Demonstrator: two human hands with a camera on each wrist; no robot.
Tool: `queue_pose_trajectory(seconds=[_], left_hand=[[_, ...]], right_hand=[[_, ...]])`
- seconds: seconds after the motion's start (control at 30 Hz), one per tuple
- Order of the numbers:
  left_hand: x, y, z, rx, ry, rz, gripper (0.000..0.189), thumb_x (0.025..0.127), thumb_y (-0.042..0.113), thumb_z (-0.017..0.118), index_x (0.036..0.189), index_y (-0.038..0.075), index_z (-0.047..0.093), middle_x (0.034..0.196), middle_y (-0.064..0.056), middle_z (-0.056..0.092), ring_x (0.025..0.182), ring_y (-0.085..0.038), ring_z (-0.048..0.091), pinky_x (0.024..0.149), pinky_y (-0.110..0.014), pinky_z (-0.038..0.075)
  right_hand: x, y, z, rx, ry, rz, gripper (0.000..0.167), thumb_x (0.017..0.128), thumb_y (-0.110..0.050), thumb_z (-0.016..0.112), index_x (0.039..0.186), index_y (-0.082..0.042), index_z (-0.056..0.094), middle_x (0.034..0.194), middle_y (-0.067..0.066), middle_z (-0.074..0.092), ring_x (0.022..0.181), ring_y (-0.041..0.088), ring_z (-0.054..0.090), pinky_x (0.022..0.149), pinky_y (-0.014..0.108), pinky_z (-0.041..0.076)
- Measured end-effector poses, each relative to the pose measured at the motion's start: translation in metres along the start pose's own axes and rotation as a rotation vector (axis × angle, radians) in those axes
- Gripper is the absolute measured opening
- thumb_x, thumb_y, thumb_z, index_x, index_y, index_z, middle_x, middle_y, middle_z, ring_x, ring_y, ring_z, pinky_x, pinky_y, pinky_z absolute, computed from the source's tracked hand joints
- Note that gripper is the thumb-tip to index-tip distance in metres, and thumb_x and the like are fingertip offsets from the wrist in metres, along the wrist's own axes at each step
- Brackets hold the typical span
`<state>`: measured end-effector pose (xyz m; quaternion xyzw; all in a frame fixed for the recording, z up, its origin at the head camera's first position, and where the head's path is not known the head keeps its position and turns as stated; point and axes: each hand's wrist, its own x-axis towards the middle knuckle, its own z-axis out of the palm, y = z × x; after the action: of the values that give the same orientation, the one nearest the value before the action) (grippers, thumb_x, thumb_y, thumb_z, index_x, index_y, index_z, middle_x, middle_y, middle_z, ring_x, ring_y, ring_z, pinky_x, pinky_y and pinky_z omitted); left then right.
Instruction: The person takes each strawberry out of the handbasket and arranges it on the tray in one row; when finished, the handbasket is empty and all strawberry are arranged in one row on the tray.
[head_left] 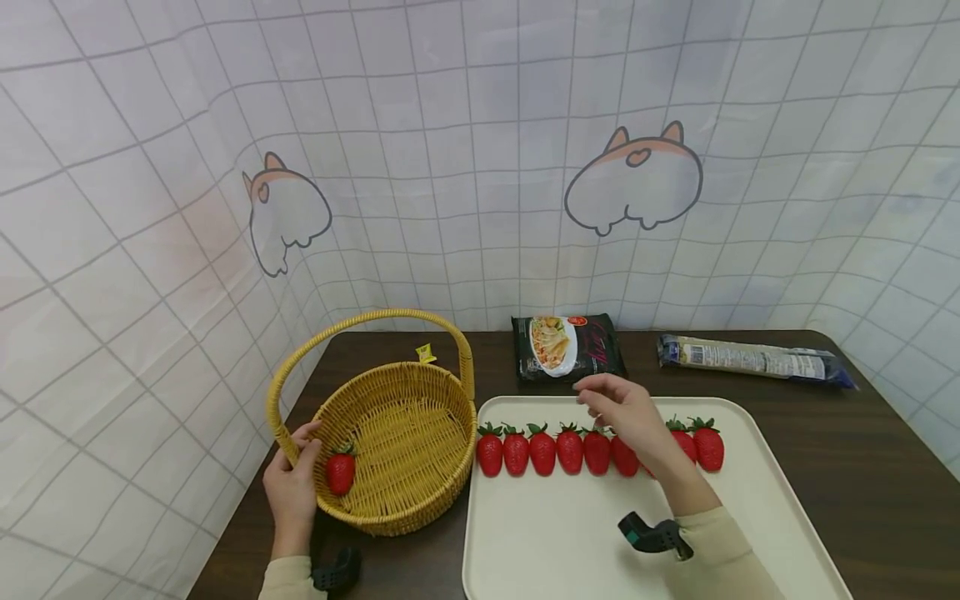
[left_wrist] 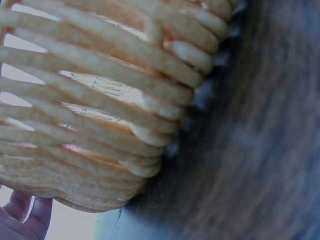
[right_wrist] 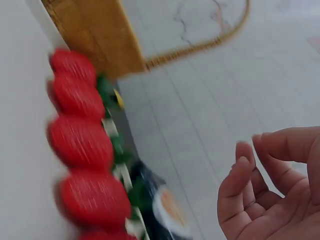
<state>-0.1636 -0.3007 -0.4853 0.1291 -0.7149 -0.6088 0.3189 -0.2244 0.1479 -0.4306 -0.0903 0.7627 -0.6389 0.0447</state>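
My left hand [head_left: 292,483] grips the yellow wicker basket [head_left: 405,521] at its left rim, by the foot of the arched handle. One strawberry [head_left: 341,473] lies inside against the left wall. Close up, the left wrist view shows the woven side [left_wrist: 100,100] and some fingers [left_wrist: 37,217] at its edge. Above a row of strawberries [head_left: 542,452] hovers my right hand [head_left: 626,412], its fingers loosely bent and holding nothing. Its forearm hides part of the row. In the right wrist view the thumb and fingertips of that hand [right_wrist: 270,185] come close together with nothing between them.
The strawberries lie along the far side of a cream tray [head_left: 555,533]. Behind it are a black food packet [head_left: 592,354] and a long wrapped packet [head_left: 750,358]. A small yellow sachet [head_left: 425,353] lies behind the basket. A gridded curtain [head_left: 480,167] surrounds the dark table [head_left: 885,500].
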Motion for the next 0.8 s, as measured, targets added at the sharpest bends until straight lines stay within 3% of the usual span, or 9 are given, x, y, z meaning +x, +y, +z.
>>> queue_pose_trajectory(seconds=[0.27, 0.5, 0.63, 0.8], left_hand=[[-0.001, -0.002, -0.004, 0.020, 0.004, 0.006, 0.019, 0.095, 0.007, 0.062, 0.095, -0.011, 0.058, 0.119, -0.013, 0.067, 0.109, -0.010, 0.056, 0.086, -0.011, 0.040], [-0.002, -0.004, -0.004, 0.043, 0.057, 0.039, 0.009, 0.093, 0.005, 0.064, 0.086, 0.000, 0.063, 0.113, -0.013, 0.070, 0.104, -0.006, 0.059, 0.081, -0.013, 0.043], [-0.002, -0.005, -0.004, 0.053, 0.062, 0.072, 0.010, 0.093, 0.004, 0.064, 0.086, -0.003, 0.062, 0.112, -0.014, 0.070, 0.102, -0.005, 0.060, 0.080, -0.012, 0.043], [-0.003, -0.002, 0.000, 0.037, 0.062, 0.099, 0.016, 0.092, 0.003, 0.065, 0.086, -0.011, 0.059, 0.113, -0.019, 0.069, 0.101, -0.008, 0.060, 0.080, -0.013, 0.042]], right_hand=[[0.007, -0.020, 0.085, -0.005, -0.163, -0.082, 0.020, 0.097, -0.012, 0.059, 0.115, -0.005, 0.064, 0.109, 0.012, 0.066, 0.092, 0.025, 0.064, 0.082, 0.042, 0.056], [0.014, -0.030, 0.152, -0.023, -0.195, -0.178, 0.018, 0.095, -0.010, 0.062, 0.111, -0.005, 0.066, 0.107, 0.010, 0.068, 0.089, 0.020, 0.064, 0.074, 0.029, 0.054], [0.017, -0.028, 0.183, -0.066, -0.248, -0.235, 0.017, 0.093, -0.011, 0.063, 0.109, -0.008, 0.068, 0.106, 0.008, 0.070, 0.090, 0.014, 0.063, 0.076, 0.024, 0.052], [0.021, -0.030, 0.208, -0.152, -0.279, -0.297, 0.016, 0.092, -0.013, 0.063, 0.108, -0.014, 0.069, 0.107, 0.002, 0.070, 0.097, 0.015, 0.063, 0.083, 0.029, 0.051]])
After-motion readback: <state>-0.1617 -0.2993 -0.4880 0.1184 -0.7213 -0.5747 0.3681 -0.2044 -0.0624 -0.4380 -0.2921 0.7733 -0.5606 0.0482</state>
